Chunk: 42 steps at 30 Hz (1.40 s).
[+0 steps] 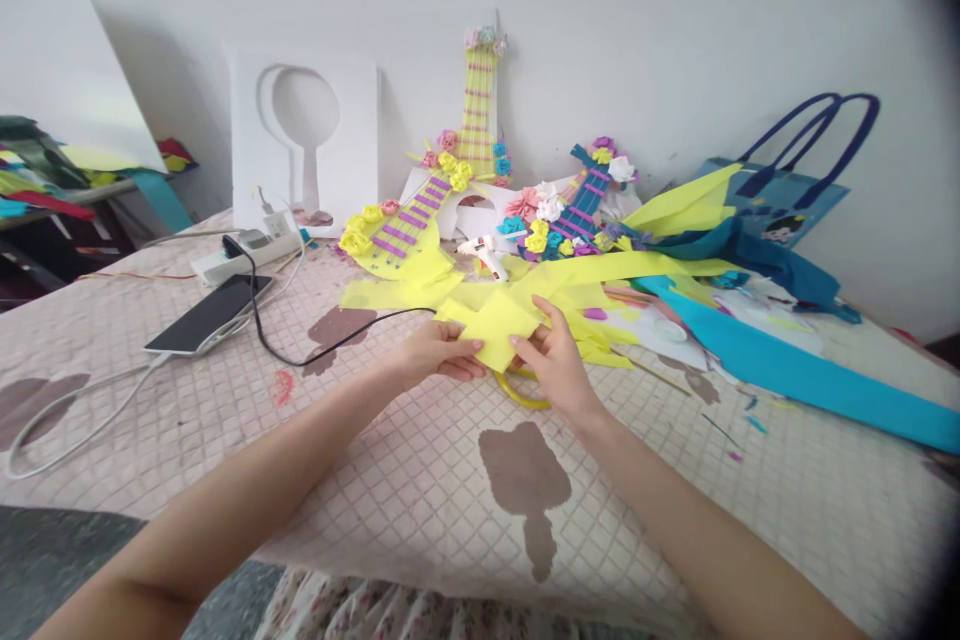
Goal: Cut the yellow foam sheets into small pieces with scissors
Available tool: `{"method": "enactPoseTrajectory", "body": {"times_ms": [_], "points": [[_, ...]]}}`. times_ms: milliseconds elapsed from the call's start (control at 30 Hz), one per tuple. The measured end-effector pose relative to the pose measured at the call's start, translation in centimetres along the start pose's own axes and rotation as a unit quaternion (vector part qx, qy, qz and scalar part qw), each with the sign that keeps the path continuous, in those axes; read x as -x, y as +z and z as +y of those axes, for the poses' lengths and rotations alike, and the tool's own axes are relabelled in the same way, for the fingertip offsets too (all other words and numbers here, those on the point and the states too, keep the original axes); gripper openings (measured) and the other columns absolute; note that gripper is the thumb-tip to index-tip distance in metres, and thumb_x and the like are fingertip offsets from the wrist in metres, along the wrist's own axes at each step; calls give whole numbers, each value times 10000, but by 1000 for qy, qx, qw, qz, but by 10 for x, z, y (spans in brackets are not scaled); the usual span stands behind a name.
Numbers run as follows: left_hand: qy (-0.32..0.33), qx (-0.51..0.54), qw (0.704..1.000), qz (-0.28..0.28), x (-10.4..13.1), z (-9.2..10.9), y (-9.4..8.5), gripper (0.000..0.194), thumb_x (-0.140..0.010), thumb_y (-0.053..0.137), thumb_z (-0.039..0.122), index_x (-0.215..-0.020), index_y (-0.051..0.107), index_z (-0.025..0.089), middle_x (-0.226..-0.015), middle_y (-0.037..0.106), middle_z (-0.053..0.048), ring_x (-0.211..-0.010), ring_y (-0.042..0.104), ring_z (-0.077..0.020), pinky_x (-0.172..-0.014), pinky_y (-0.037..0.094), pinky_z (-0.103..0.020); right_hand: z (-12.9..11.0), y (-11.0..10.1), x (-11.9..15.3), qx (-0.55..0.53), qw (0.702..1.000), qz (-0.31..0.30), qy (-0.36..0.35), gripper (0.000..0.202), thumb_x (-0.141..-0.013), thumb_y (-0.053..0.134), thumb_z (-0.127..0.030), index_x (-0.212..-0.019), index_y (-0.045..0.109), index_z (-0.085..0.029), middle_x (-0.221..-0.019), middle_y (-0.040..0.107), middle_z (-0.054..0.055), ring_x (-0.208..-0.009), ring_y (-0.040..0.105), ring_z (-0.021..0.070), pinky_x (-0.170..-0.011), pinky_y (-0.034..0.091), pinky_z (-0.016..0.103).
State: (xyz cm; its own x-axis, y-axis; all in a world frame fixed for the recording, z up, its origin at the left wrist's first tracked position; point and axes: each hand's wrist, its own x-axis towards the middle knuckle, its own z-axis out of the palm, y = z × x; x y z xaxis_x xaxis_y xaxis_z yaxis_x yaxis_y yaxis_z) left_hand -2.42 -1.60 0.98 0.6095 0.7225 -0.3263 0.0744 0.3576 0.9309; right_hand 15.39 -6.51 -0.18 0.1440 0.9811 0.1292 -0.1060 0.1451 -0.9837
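A small square of yellow crepe paper (496,328) is pinched between my two hands above the table. My left hand (441,352) grips its left corner between thumb and fingers. On the opposite side, my right hand (553,360) holds the right corner with thumb and forefinger. Below the square, the yellow handle of a tool (525,400) shows, perhaps scissors; the rest of it is covered. Loose yellow crepe paper strips (390,294) lie just behind my hands, and a white glue gun (486,258) rests among them.
Flower-trimmed paper guitars (409,225) lean at the back near a white board with a cut-out (360,140). A phone (210,315), cables and a power strip (247,250) lie left. A blue crepe strip (795,370) and a blue bag (810,195) are right.
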Motion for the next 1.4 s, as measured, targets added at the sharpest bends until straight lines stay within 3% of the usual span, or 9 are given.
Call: {"method": "enactPoseTrajectory", "body": {"times_ms": [233, 400, 533, 633, 800, 967, 1233, 1400], "points": [[16, -1, 999, 51, -2, -1, 3, 353, -632, 747, 355, -842, 633, 96, -697, 701, -85, -587, 645, -123, -575, 504, -209, 4, 4, 7, 54, 998, -39, 8, 856, -679, 686, -315, -1366, 181, -234, -935, 670, 56, -765, 636, 193, -646, 512, 310], [38, 1, 998, 55, -2, -2, 3, 421, -584, 775, 351, -886, 619, 104, -805, 694, -88, -687, 649, -136, -627, 509, -234, 7, 2, 5, 75, 996, -42, 10, 839, -689, 656, -264, -1371, 168, -237, -873, 677, 35, -741, 645, 193, -645, 517, 321], [63, 7, 997, 52, -5, -7, 1, 416, -541, 806, 289, -859, 611, 104, -757, 667, -48, -613, 604, -88, -604, 495, -213, 4, 4, 6, 42, 998, -50, 3, 825, -690, 666, -271, -1364, 191, -248, -913, 677, 44, -783, 648, 198, -659, 516, 316], [75, 19, 995, 58, -7, -10, 1, 388, -563, 796, 281, -843, 597, 103, -728, 653, -34, -595, 592, -76, -596, 494, -202, 2, 7, 8, 44, 998, -53, 5, 846, -663, 700, -278, -1355, 215, -247, -899, 681, 42, -770, 655, 204, -665, 517, 328], [69, 40, 995, 57, -7, -7, 0, 367, -559, 802, 252, -808, 576, 106, -706, 665, -37, -616, 625, -96, -612, 512, -206, -1, 6, 8, 67, 996, -54, 2, 796, -688, 674, -269, -1349, 232, -217, -718, 660, -10, -588, 619, 162, -587, 495, 296], [69, 55, 994, 69, -5, -1, -6, 366, -599, 785, 248, -846, 548, 121, -722, 697, -74, -659, 668, -144, -627, 532, -230, -1, 5, 6, 69, 997, -39, -9, 824, -699, 664, -261, -1374, 196, -192, -639, 621, -41, -581, 603, 154, -609, 481, 295], [55, 59, 995, 53, 1, 8, -7, 318, -736, 663, 372, -909, 572, 122, -788, 701, -103, -731, 674, -165, -687, 526, -263, 1, 4, 6, 54, 998, -26, -4, 812, -690, 670, -283, -1363, 221, -208, -669, 632, -31, -580, 602, 162, -635, 509, 331], [82, 16, 996, 36, -3, -2, -3, 466, -598, 774, 339, -963, 581, 124, -859, 682, -85, -741, 647, -142, -674, 502, -251, 5, 4, 6, 59, 998, -33, 0, 809, -689, 670, -286, -1354, 215, -215, -745, 661, -3, -614, 618, 172, -633, 517, 335]]}}
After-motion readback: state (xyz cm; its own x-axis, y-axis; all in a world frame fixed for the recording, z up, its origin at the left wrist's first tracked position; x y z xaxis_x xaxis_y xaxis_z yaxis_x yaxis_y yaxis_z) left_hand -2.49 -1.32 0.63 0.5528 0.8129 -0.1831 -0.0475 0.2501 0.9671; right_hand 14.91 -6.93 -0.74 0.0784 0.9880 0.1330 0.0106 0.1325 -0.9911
